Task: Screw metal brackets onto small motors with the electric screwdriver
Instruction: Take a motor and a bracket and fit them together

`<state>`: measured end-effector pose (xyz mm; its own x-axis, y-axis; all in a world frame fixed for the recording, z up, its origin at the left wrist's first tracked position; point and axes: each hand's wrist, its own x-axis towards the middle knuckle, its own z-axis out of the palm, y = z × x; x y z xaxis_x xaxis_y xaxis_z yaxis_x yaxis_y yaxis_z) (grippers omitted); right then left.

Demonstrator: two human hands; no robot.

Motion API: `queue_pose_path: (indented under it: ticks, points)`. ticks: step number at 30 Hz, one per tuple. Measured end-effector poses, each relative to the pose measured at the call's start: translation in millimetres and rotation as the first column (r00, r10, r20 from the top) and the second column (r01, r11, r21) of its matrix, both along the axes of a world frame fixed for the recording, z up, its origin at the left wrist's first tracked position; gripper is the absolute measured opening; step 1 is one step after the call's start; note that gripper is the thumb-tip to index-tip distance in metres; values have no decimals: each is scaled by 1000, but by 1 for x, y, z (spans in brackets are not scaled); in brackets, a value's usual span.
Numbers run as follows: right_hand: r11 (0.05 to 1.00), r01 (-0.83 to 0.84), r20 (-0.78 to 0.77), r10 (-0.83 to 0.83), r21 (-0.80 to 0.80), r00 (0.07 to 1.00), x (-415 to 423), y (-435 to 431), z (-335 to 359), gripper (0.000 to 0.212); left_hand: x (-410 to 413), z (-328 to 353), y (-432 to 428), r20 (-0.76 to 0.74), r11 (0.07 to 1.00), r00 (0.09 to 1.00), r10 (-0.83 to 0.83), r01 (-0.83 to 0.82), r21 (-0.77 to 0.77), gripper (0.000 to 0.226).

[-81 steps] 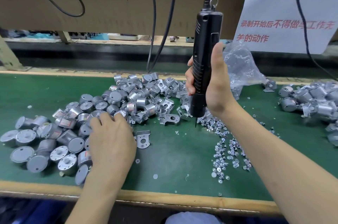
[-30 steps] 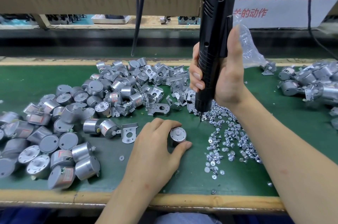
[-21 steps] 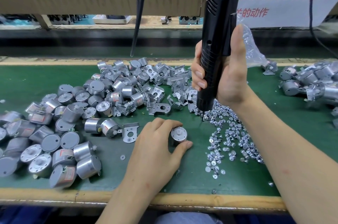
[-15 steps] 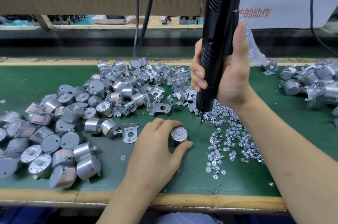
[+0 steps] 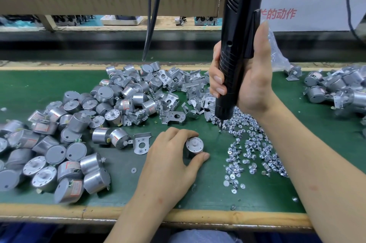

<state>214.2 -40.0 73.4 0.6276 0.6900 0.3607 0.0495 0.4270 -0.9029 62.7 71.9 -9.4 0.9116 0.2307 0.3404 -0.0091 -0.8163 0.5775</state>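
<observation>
Left hand (image 5: 168,161) pinches small silver cylindrical motor (image 5: 194,146) by its slick rigid sides; right hand (image 5: 251,80) grips black electric screwdriver (image 5: 235,48).

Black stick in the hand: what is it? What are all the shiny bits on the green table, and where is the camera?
The camera sits on the person's head and looks down. The black stick is an electric screwdriver, held upright by the right hand. The left hand grips one small motor standing on the green table. Left of it lie heaps of motors, behind them metal brackets, and below the screwdriver's tip many tiny screws.
</observation>
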Motion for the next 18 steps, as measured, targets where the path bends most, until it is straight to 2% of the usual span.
queue_pose_path:
  ticks: [18]
  points:
    - [1000,8,0,-8,3,1000,-1,2,-3,76,0,1,0,-1,1000,1000,0,0,4,38]
